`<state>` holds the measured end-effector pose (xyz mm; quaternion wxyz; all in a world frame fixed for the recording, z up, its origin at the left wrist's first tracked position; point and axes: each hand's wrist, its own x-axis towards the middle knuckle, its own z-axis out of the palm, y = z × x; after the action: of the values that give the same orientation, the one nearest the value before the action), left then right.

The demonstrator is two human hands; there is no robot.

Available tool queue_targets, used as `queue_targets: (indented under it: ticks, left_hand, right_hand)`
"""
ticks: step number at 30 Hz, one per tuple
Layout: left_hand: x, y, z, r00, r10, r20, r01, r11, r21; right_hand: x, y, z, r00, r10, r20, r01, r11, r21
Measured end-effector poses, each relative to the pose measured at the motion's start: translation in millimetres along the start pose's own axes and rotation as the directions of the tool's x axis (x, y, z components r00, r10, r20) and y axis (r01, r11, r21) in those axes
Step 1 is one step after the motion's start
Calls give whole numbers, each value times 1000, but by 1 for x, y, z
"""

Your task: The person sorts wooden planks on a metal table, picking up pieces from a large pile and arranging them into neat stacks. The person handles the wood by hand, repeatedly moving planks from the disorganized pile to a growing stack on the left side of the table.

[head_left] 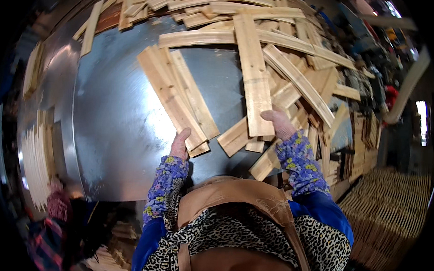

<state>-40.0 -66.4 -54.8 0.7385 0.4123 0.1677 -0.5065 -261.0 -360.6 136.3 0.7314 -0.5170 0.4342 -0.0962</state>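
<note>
My left hand (180,143) grips the near end of a small stack of pale wooden slats (177,96) that lies slanted on the shiny metal table (116,124). My right hand (279,123) holds the near end of a longer flat wooden board (253,72), which points away from me over the heap. Short offcuts (236,137) lie between my two hands. Both forearms wear blue floral sleeve covers.
A big heap of wooden slats (301,80) covers the table's far and right side. Stacked slats (391,210) lie low at the right, and more bundles (36,156) at the left. A person in a red checked sleeve (48,237) is at the lower left.
</note>
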Motion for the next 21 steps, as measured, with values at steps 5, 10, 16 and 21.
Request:
queue_targets:
  ticks: [5, 10, 16, 21]
  left_hand:
    - [-5, 7, 8, 998, 60, -18, -58, 994, 88]
    - [-40, 36, 16, 998, 36, 48, -38, 998, 46]
    - [-63, 57, 0, 993, -85, -78, 95, 986, 138]
    - [-86, 56, -14, 992, -24, 124, 44, 985, -166]
  right_hand:
    - [131, 28, 93, 980, -19, 196, 136, 784, -605]
    - [165, 96, 149, 947, 118, 298, 26, 898, -440]
    - [113, 90, 154, 781, 258, 568, -427, 885, 185]
    - [100, 103, 180, 755, 158, 637, -396, 883, 250]
